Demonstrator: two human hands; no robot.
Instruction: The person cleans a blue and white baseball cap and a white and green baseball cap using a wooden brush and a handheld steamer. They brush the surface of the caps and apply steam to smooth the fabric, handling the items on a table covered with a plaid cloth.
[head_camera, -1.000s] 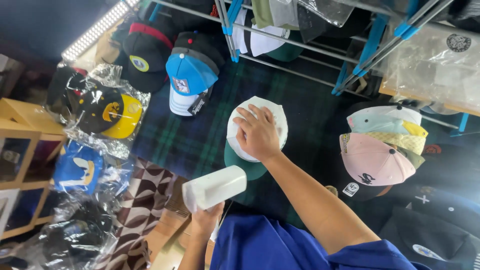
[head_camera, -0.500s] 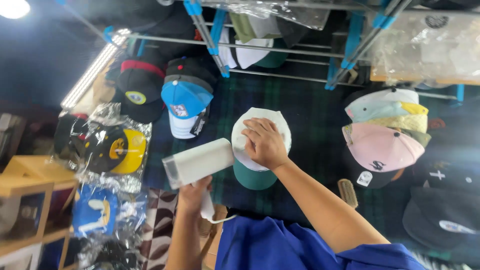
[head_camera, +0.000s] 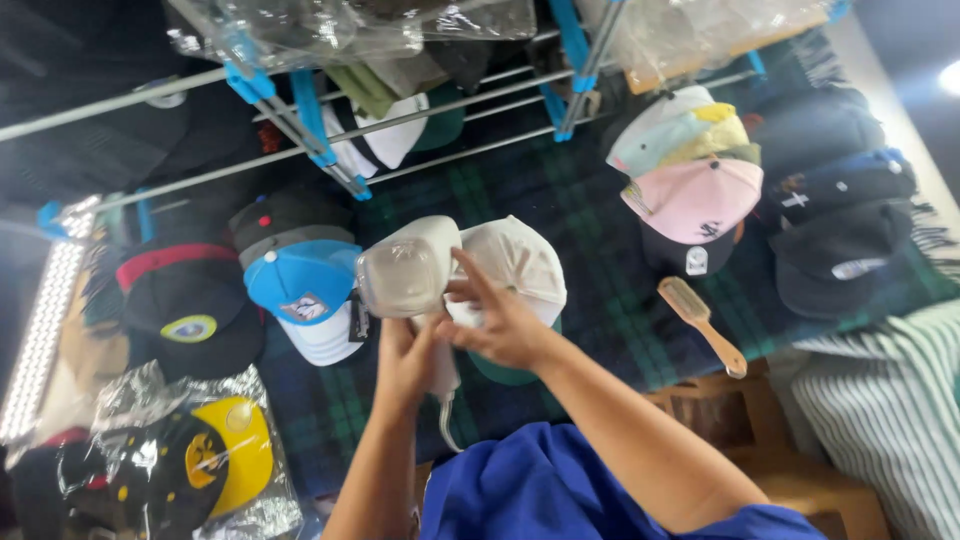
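Note:
My left hand (head_camera: 405, 362) grips the handle of a white handheld steamer (head_camera: 410, 270), its head raised beside a white cap. My right hand (head_camera: 500, 320) rests on the white cap with a green brim (head_camera: 520, 262), fingers spread and touching the steamer handle too. The cap lies on a dark plaid cloth (head_camera: 600, 300). A cord hangs down from the steamer's handle between my arms. Blue sleeves cover my upper arms.
A blue and white cap (head_camera: 305, 300) lies left of the steamer, a black cap (head_camera: 190, 310) beyond it, bagged caps (head_camera: 200, 455) lower left. A pink cap stack (head_camera: 690, 200) and dark caps (head_camera: 830, 230) lie right. A wooden brush (head_camera: 700, 322), a metal rack (head_camera: 330, 130) and striped cloth (head_camera: 890, 420) are nearby.
My left hand has lifted the steamer and brought its head up against the white cap. The right hand stays on the cap. The camera view has swung to the right.

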